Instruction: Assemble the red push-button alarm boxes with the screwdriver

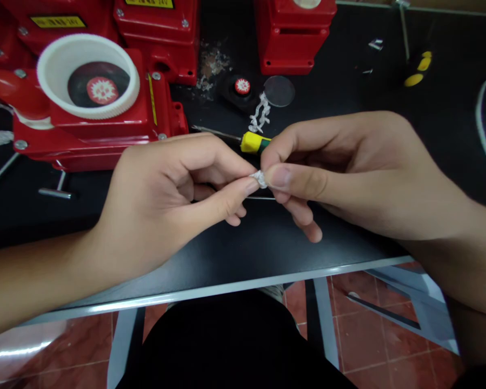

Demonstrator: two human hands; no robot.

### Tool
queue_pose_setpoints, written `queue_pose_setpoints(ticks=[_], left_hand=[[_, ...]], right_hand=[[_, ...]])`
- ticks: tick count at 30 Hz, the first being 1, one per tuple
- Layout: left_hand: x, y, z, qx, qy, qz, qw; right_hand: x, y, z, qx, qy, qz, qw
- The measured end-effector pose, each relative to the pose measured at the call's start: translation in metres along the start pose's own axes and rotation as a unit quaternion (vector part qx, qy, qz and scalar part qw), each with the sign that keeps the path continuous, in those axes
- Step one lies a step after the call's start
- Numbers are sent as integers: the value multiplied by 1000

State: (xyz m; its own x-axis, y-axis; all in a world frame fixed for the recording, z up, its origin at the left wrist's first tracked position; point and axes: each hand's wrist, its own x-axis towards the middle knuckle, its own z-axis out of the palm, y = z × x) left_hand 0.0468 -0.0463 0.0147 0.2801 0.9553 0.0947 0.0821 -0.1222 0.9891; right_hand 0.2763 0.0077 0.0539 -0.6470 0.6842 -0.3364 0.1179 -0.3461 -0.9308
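Note:
Between my two hands, above the front of the black table (pixel 226 254), is a small crumpled whitish piece (pixel 259 178), and I cannot tell its material. My left hand (pixel 173 194) pinches its left end between thumb and forefinger. On the other end, the thumb and forefinger of my right hand (pixel 340 173) are closed, with the other fingers curled below. Just behind the fingertips lies a screwdriver (pixel 253 142) with a yellow and green handle. Farther back are a twisted whitish strip (pixel 259 114), a clear round disc (pixel 279 91) and a black part with a red-and-white centre (pixel 242 86).
A red housing (pixel 100 146) with a white threaded ring (pixel 44 81) stands at the left. More red housings (pixel 293 40) stand behind. A T-shaped metal tool (pixel 56 193) lies front left. Whitish crumbs (pixel 212 65) lie at the back; another yellow-and-black-handled tool (pixel 419 67) is back right.

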Motion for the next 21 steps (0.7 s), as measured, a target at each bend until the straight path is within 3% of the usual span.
queue_pose_setpoints(ticks=[4,8,17,21], left_hand=[[0,-2,1,-29,21,4,999],[-1,0,1,2,2,34,999],[-6,3,1,51,29,55,997],[-8,-2,2,62,40,63,995]], right_hand=[[1,2,-3,25,-12,38,999],[1,2,-4,27,-35,68,997],[0,-1,4,6,-5,44,999],[-3,2,7,-37,35,9,999]])
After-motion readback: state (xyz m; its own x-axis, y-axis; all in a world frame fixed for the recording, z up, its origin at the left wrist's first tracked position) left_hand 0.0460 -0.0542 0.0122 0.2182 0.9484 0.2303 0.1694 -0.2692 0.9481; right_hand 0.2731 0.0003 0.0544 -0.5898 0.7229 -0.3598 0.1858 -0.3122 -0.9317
